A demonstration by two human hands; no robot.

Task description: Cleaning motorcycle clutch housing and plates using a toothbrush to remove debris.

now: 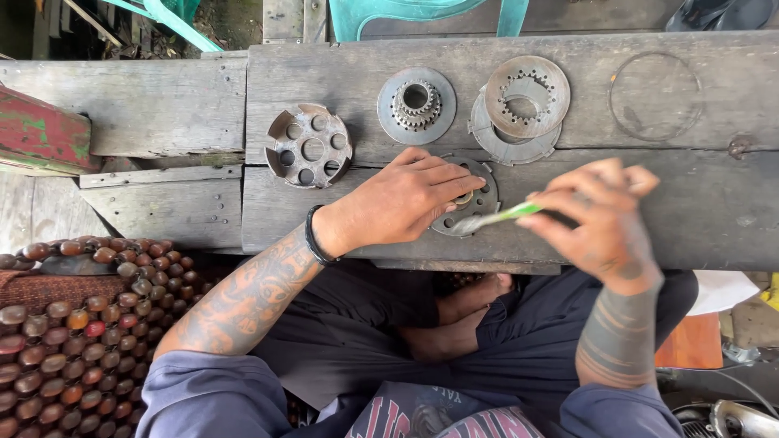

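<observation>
Now, left hand (406,203) flat on round metal plate (469,207), right hand (604,219) apparently pinching green-handled brush (503,216).

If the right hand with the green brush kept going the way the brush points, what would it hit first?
The right hand aims the green brush leftward; it would likely first meet the round metal plate under the left hand, whose fingers sit just beyond.

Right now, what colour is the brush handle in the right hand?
Light green handle on the brush held by the right hand; head view.
</observation>
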